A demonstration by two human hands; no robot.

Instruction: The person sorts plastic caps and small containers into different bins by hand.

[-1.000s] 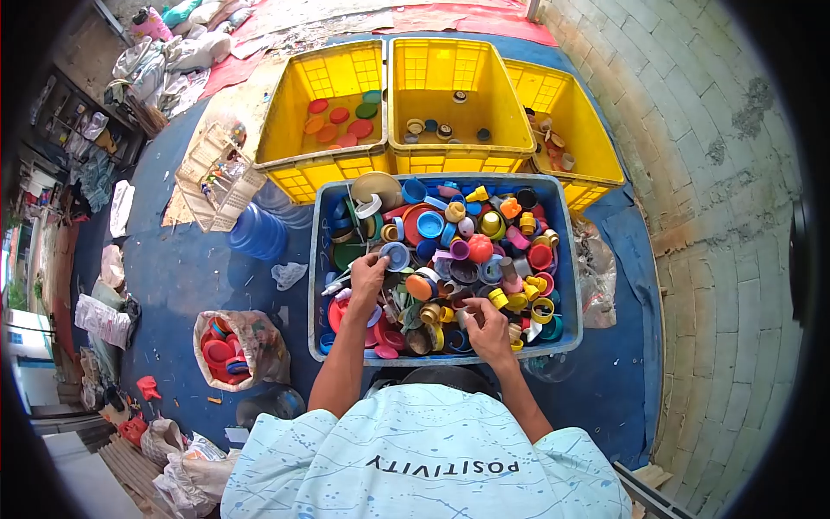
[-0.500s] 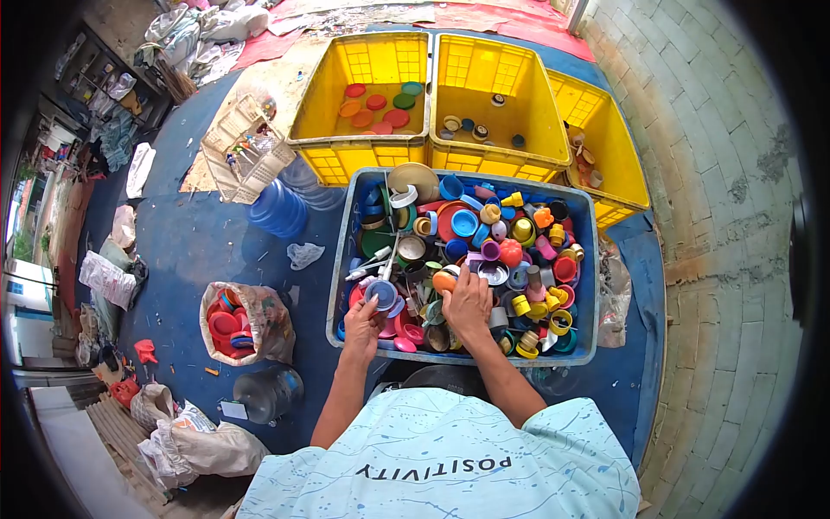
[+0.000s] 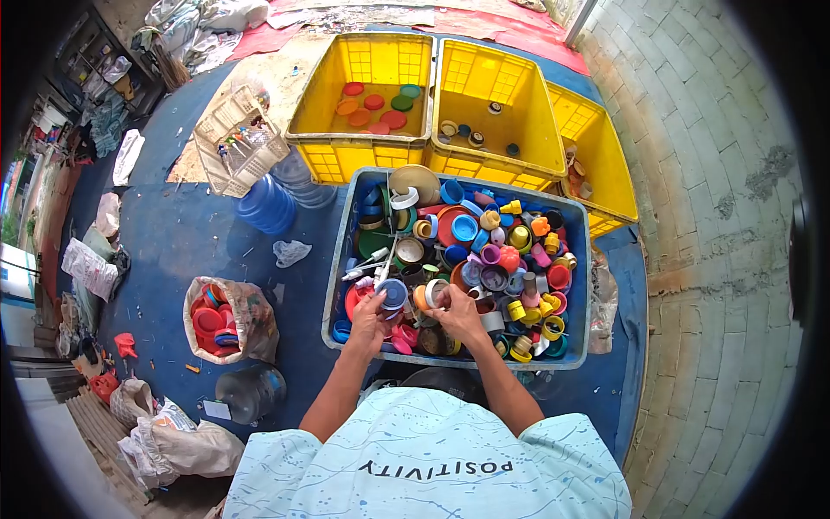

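A blue-grey tub [image 3: 335,298] full of mixed plastic caps and lids lies in front of me. Over its near left part, my left hand [image 3: 368,318] is closed on a blue-grey round lid [image 3: 392,295]. My right hand [image 3: 458,313] pinches a white ring-shaped cap [image 3: 437,292] by its right edge. An orange cap [image 3: 421,297] sits against the left side of the white one; whether my fingers also hold it is unclear. Beneath both hands are pink, red and white pieces, with yellow caps [image 3: 516,310] to the right of my right hand.
Three yellow crates [image 3: 359,149] with a few lids inside stand behind the tub. At the left are a sack of red lids [image 3: 259,333], blue water jugs [image 3: 266,208], a beige basket [image 3: 212,156] and a clear jug [image 3: 251,394]. A block wall [image 3: 718,259] rises at the right.
My right hand has moved slightly left and now has a white cap between its fingers. The blue-grey lid in my left hand has shifted a little right. The whole view has turned slightly.
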